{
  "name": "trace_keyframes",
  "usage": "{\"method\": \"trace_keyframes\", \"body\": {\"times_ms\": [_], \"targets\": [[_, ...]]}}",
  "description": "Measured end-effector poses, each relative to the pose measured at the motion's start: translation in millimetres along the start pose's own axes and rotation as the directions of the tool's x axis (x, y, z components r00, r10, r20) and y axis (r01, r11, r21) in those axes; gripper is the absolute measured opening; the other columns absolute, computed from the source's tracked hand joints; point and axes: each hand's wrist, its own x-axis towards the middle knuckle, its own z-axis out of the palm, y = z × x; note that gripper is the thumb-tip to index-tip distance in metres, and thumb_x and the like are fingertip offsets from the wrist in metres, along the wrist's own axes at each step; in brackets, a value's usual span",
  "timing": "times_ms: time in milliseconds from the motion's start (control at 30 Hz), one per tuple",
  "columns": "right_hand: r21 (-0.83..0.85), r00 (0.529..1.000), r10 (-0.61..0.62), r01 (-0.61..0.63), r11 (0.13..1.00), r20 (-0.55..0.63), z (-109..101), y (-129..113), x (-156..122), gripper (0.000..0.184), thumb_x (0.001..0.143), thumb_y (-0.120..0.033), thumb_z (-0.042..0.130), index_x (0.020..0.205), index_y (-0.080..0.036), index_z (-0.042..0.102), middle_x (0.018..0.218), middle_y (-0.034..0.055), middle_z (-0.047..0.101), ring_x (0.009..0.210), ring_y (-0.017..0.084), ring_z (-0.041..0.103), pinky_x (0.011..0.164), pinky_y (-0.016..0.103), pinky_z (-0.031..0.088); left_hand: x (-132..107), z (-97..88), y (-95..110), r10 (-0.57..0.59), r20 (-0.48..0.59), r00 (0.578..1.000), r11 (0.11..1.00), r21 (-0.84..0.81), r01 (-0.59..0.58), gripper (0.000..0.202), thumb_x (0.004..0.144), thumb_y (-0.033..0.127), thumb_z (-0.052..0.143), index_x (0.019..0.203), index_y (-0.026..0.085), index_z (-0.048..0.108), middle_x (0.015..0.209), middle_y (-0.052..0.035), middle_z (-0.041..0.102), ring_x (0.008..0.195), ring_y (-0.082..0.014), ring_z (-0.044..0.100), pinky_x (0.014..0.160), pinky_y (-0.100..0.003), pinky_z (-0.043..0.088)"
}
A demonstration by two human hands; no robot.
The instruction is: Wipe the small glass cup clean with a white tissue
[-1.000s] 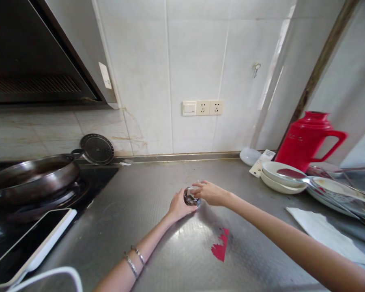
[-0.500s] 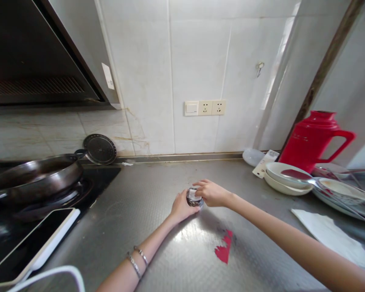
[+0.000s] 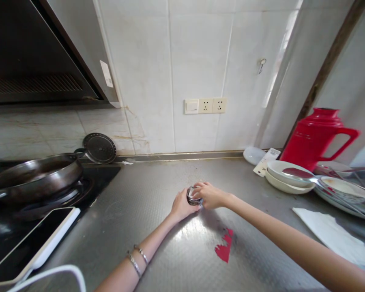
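A small round glass cup with a patterned, shiny wall stands on the steel counter at the middle. My left hand is wrapped around its left and near side. From the right, my right hand reaches over the mouth, its bent fingers dipping inside the rim. Something whitish shows in the cup beside those fingertips; whether they grip it is hidden. A torn piece of red paper lies flat on the counter, nearer to me than the hands.
At left are a pan on the black hob and a phone in a white holder with a white cable. On the right are a red thermos jug, stacked bowls, a ladle and a white paper sheet. Sockets are on the wall.
My right hand's fingers have moved slightly left and deeper over the cup's mouth, covering more of the whitish stuff. My left hand keeps its hold. The view has shifted slightly.
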Motion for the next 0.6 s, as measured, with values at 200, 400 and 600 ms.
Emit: {"method": "trace_keyframes", "body": {"times_ms": [200, 400, 600], "targets": [[-0.022, 0.993, 0.094, -0.092, 0.995, 0.075, -2, -6, 1, 0.048, 0.067, -0.014, 0.057, 0.111, -0.031, 0.066, 0.121, 0.0058, 0.063, 0.134, 0.035, 0.031, 0.102, 0.065, 0.022, 0, 0.0, 1, 0.012, 0.008, 1.000, 1.000, -0.010, -0.012, 0.064, 0.055, 0.028, 0.080, 0.114, 0.021, 0.055, 0.106, -0.0055, 0.068, 0.099, -0.0237, 0.063, 0.084, -0.034, 0.047], [-0.074, 0.967, 0.175, -0.164, 0.984, 0.185, -19, -16, 5, 0.033, 0.066, -0.012, 0.058, 0.093, -0.024, 0.072, 0.108, 0.0119, 0.067, 0.129, 0.037, 0.037, 0.097, 0.072, 0.024, 0, -0.5, 2, -0.011, -0.003, 1.000, 1.000, 0.010, 0.011, 0.064, 0.054, 0.028, 0.081, 0.112, 0.020, 0.056, 0.105, -0.0056, 0.068, 0.099, -0.0243, 0.063, 0.085, -0.034, 0.048], [0.014, 0.977, 0.130, -0.134, 0.991, 0.167, -15, -20, 12, 0.027, 0.068, -0.015, 0.058, 0.090, -0.025, 0.070, 0.113, 0.0083, 0.065, 0.128, 0.036, 0.039, 0.099, 0.071, 0.023, 0, 0.1, 1, -0.021, 0.010, 1.000, 1.000, -0.001, 0.021, 0.065, 0.053, 0.023, 0.080, 0.113, 0.023, 0.056, 0.106, -0.0046, 0.068, 0.100, -0.0239, 0.062, 0.086, -0.035, 0.049]]}}
